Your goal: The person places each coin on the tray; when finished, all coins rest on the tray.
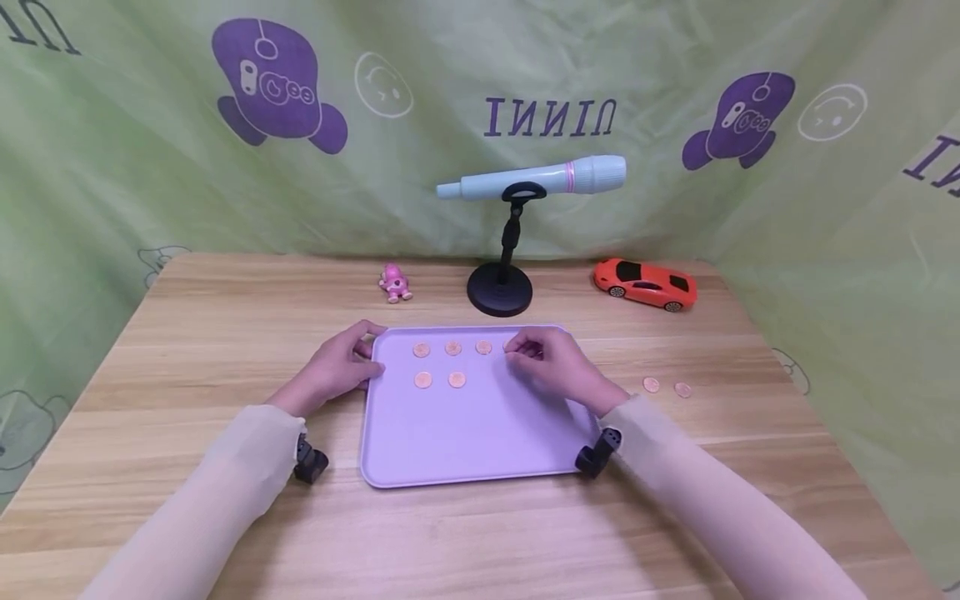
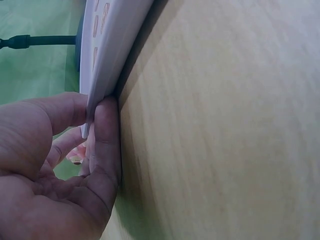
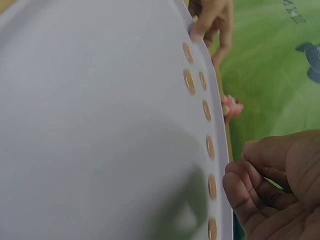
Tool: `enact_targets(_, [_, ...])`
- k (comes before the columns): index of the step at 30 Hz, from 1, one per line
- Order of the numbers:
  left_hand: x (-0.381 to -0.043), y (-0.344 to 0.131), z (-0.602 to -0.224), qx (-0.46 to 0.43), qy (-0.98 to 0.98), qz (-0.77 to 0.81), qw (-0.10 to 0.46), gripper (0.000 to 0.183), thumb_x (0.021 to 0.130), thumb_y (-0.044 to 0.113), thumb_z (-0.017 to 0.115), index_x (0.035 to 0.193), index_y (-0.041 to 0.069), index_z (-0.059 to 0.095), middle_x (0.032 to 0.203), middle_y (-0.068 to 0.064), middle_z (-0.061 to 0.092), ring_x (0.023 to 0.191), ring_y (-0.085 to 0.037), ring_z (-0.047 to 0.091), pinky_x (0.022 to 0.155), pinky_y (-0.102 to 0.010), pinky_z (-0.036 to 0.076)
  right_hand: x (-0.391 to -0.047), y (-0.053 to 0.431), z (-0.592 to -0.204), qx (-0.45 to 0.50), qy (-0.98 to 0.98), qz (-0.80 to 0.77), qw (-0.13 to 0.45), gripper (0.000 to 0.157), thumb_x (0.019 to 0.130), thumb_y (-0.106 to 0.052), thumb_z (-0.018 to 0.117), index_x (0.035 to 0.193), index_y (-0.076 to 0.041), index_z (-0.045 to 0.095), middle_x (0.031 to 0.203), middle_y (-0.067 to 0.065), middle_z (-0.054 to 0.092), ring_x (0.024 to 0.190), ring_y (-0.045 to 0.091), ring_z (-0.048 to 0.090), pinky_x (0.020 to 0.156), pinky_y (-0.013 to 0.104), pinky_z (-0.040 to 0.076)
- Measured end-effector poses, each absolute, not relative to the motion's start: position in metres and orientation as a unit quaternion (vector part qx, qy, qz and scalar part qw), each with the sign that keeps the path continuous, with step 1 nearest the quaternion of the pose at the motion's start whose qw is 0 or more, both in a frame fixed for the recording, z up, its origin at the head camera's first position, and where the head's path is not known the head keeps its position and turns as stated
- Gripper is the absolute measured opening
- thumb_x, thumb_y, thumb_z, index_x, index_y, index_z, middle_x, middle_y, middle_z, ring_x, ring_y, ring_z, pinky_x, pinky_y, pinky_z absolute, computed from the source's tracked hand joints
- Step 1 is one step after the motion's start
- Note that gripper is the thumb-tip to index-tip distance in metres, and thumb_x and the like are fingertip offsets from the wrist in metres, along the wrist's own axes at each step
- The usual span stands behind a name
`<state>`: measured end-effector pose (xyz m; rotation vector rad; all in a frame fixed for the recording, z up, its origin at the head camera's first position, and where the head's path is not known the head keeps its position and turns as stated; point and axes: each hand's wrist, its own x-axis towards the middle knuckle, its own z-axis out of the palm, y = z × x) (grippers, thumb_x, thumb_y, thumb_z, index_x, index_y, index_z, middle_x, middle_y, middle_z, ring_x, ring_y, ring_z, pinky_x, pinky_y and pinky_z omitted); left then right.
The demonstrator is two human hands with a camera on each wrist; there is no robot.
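A light purple tray lies on the wooden table with several copper-coloured coins set out in two rows near its far edge. My left hand grips the tray's left rim at the far corner, thumb on top and fingers beneath, as the left wrist view shows. Over the far right part of the tray is my right hand, its fingers bent in toward the thumb, close over the far row of coins. Whether a coin sits between those fingertips I cannot tell.
Two more coins lie on the table right of the tray. Behind it stand a small pink figurine, a blue microphone on a black stand and an orange toy car. A green printed curtain hangs behind the table.
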<state>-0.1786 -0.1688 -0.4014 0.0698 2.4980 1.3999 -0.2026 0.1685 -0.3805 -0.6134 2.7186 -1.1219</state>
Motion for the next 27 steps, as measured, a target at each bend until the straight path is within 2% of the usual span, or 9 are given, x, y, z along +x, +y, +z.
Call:
enact_targets(3, [-0.178,-0.17,-0.4,0.022,0.865,0.483,0.138,0.056,0.095,-0.001,0.066,0.148,0.0,0.047,0.111,-0.022,0.059,0.085,-0.019,0.065,0.07,-0.025,0.061,-0.203,0.19,-0.383,-0.185,0.908,-0.372,0.06,0.012,0.096,-0.004,0.071,0.107,-0.001,0.076,0.101,0.014,0.076,0.092,0.02,0.068,0.084,0.028,0.058])
enact_targets(12, [-0.176,-0.171,-0.397,0.019,0.865,0.482,0.14,0.055,0.096,-0.002,0.064,0.148,0.0,0.046,0.112,-0.024,0.059,0.082,-0.018,0.066,0.069,-0.025,0.061,-0.195,0.257,-0.389,-0.12,0.929,-0.345,0.051,0.015,0.098,-0.011,0.071,0.11,-0.003,0.073,0.1,0.014,0.073,0.085,0.019,0.062,0.069,0.019,0.055])
enact_targets(21, [-0.177,-0.169,-0.4,0.019,0.865,0.482,0.136,0.054,0.096,-0.002,0.065,0.147,0.0,0.048,0.112,-0.024,0.06,0.085,-0.02,0.066,0.069,-0.025,0.06,-0.188,0.309,-0.382,-0.134,0.937,-0.32,0.035,0.022,0.095,-0.002,0.073,0.114,0.007,0.069,0.103,0.022,0.073,0.089,0.021,0.066,0.075,0.015,0.055])
enact_targets(24, [-0.178,-0.168,-0.4,0.019,0.866,0.481,0.138,0.055,0.096,-0.002,0.065,0.148,0.001,0.047,0.112,-0.023,0.059,0.084,-0.02,0.065,0.069,-0.024,0.06,-0.185,0.324,-0.381,-0.136,0.946,-0.292,0.03,0.026,0.092,-0.003,0.075,0.114,0.009,0.069,0.105,0.024,0.073,0.093,0.027,0.069,0.08,0.022,0.059])
enact_targets(27, [-0.177,-0.168,-0.399,0.016,0.867,0.477,0.141,0.056,0.096,-0.001,0.065,0.149,0.001,0.047,0.112,-0.023,0.058,0.083,-0.02,0.064,0.069,-0.024,0.059,-0.183,0.334,-0.381,-0.14,0.955,-0.259,0.035,0.029,0.092,-0.005,0.076,0.116,0.009,0.069,0.109,0.025,0.073,0.097,0.033,0.071,0.086,0.039,0.063])
